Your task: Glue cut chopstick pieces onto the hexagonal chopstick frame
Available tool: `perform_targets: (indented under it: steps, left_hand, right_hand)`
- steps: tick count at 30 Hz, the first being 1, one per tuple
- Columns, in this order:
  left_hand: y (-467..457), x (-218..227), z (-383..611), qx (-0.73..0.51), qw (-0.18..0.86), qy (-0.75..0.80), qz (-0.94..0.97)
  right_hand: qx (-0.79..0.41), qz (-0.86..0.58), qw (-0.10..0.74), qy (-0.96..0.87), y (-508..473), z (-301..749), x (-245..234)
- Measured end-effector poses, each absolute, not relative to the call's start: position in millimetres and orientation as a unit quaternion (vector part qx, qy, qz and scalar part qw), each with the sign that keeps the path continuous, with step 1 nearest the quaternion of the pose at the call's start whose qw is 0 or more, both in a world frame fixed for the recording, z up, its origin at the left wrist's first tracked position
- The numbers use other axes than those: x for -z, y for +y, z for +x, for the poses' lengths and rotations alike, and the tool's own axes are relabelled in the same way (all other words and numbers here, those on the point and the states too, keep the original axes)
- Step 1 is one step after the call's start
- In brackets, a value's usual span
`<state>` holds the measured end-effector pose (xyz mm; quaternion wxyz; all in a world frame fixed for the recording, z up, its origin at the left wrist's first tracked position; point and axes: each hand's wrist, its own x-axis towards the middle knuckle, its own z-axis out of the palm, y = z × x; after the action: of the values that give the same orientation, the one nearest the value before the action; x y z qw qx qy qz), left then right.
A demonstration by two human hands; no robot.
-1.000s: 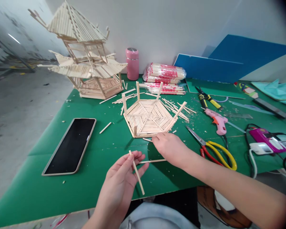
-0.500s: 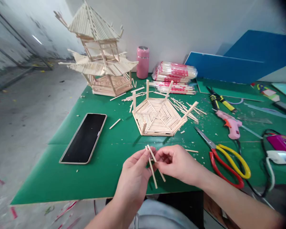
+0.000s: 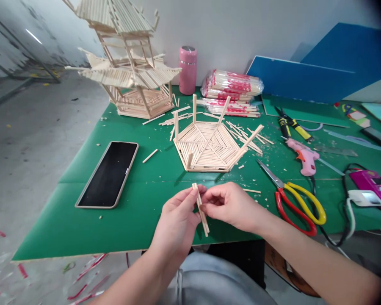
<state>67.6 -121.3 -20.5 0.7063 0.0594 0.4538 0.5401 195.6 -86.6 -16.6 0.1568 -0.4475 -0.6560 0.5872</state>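
Two thin wooden sticks [image 3: 203, 217] lie side by side between my hands, close to the table's front edge. My left hand [image 3: 179, 212] pinches them near their upper ends, thumb on top. From the other side, the closed fingers of my right hand [image 3: 224, 203] grip the sticks around their middle. Just beyond my hands sits a hexagonal stick base [image 3: 209, 148] with several upright posts at its corners. A taller two-tiered stick pavilion [image 3: 130, 76] stands at the back left.
A phone [image 3: 108, 176] lies at left. To the right are scissors [image 3: 296, 205], a pink glue gun [image 3: 305, 156], pliers [image 3: 292, 125] and a purple device with cables [image 3: 373, 186]. Behind the base are loose sticks [image 3: 244, 137], bagged sticks [image 3: 231, 87] and a pink flask [image 3: 188, 70].
The two sticks were spread apart at an angle and are now together, side by side. The whole view has shifted slightly, with things appearing higher in the picture.
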Motion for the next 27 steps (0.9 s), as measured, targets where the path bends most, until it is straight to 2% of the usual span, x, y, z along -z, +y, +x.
perform_targets:
  steps: [11, 13, 15, 17, 19, 21, 27]
  left_hand:
    - [-120, 21, 68, -0.543, 0.707, 0.451, 0.053]
    - [-120, 20, 66, -0.547, 0.706, 0.448, 0.052]
    - [-119, 19, 64, -0.550, 0.697, 0.457, 0.042]
    - [-119, 17, 61, -0.550, 0.688, 0.473, 0.030]
    - [-119, 16, 59, -0.545, 0.683, 0.486, 0.023]
    - [-120, 15, 57, -0.542, 0.680, 0.494, 0.016]
    - [-125, 15, 53, -0.540, 0.679, 0.497, 0.013]
  right_hand:
    - [-0.575, -0.441, 0.139, -0.675, -83, 197, 16]
    - [-0.505, -0.460, 0.137, -0.717, -78, 202, 8]
    - [-0.326, -0.500, 0.119, -0.793, -71, 212, 0]
    - [-0.113, -0.511, 0.064, -0.850, -63, 225, -4]
    - [-0.004, -0.493, 0.006, -0.870, -56, 236, -1]
    - [0.011, -0.481, -0.018, -0.876, -52, 245, 5]
    - [0.013, -0.515, -0.005, -0.857, -57, 266, 14]
